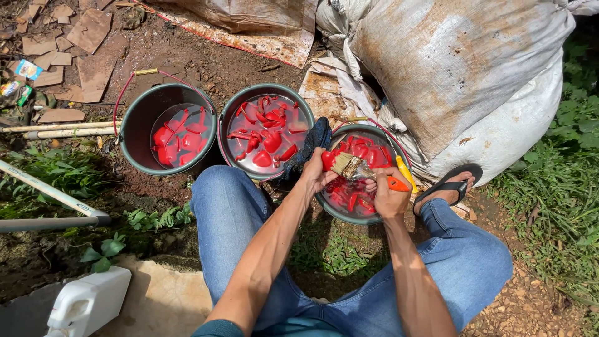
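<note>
Your left hand (317, 171) grips a red plastic piece (328, 160) over the right-hand bucket (340, 214), fingers curled around it. Your right hand (388, 198) is closed on the orange handle of a paintbrush (362, 170), whose bristles rest against that red piece. The bucket below holds more red pieces in liquid. A dark cloth (312, 142) hangs over the rim between it and the middle bucket (267, 131), also full of red pieces. A third bucket (167, 129) stands further left on the soil. Behind them lie large white sacks (462, 75); a white jerrycan (87, 302) sits near your left knee.
</note>
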